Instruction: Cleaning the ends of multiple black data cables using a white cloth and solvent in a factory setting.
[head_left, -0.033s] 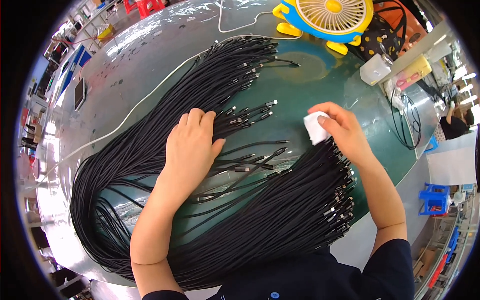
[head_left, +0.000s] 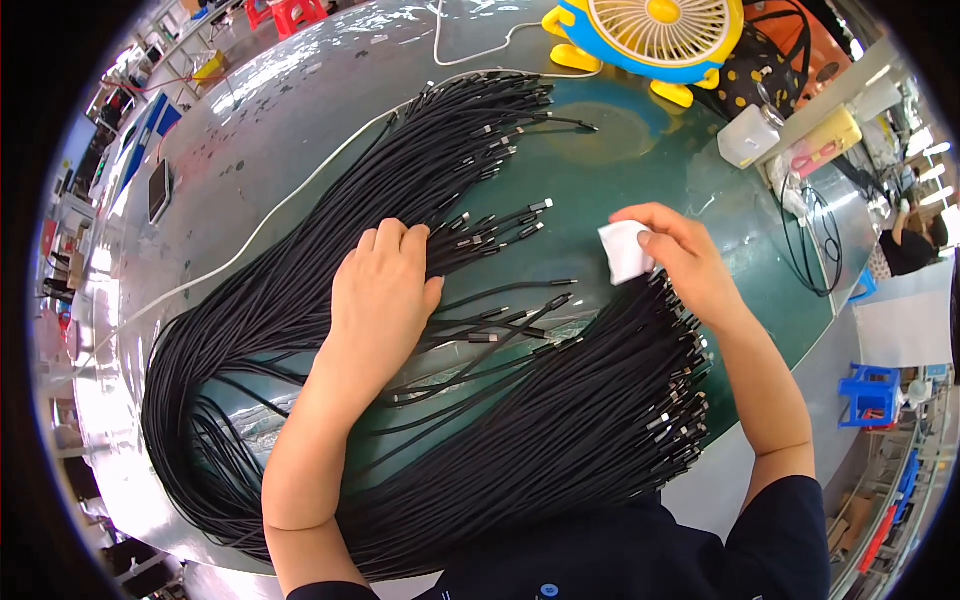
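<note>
A thick bundle of black cables (head_left: 480, 440) curves in a U across the table, with metal-tipped plugs at both ends. My left hand (head_left: 380, 285) is closed over part of the bundle's upper arm, its fingers bent over the cables and thumb toward the loose plugs; the fingertips' undersides are hidden. Pinched between the thumb and fingers of my right hand (head_left: 680, 260) is a folded white cloth or wipe (head_left: 622, 252). It sits just above the upper corner of the near cable ends, and whether it touches a plug is hard to see.
A blue and yellow fan (head_left: 650, 75) stands at the far side of the green table (head_left: 660, 165). A white cord (head_left: 300, 190) runs behind the cables. At left lies a phone (head_left: 159, 190); at right are a white container (head_left: 748, 137) and a coiled black cord (head_left: 815, 245).
The white cloth and my right fingers have shifted slightly left. My left hand and the cables look almost unmoved.
</note>
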